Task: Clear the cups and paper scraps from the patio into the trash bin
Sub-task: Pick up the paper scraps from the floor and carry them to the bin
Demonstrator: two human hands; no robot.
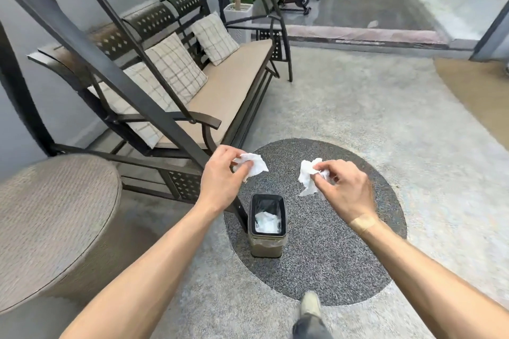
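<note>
Okay, drop step. My left hand (220, 173) pinches a crumpled paper scrap (254, 164) between thumb and fingertips, so that grip is narrow and loaded. My right hand (345, 187) pinches a second crumpled scrap (308, 177) the same way, most of it dangling loose below the fingers. Both arms are stretched out ahead of me, hands apart.

Trash bin (267, 219) stands open on the floor, on the dark round patch of gravel paving (344, 242), just beside the foot of the swing-bench frame (132, 85). White crumpled paper (265, 221) already lies inside the dark liner. No cups visible on the patio from here; can't tell whether any sit in the bin.

Relative position: in the head view the bin mouth sits lower in frame than both hands and between them. Left scrap looks up and slightly left of the opening, right scrap up and to the right. I judge neither is squarely over the mouth yet.

Next move as I read it: bring both hands inward over the opening, lower a bit, then spread the fingers. Scraps are light and may drift, and the mouth is narrow, so release close.

Round wicker surface (55, 215) at my left shows nothing on the visible part.
</note>
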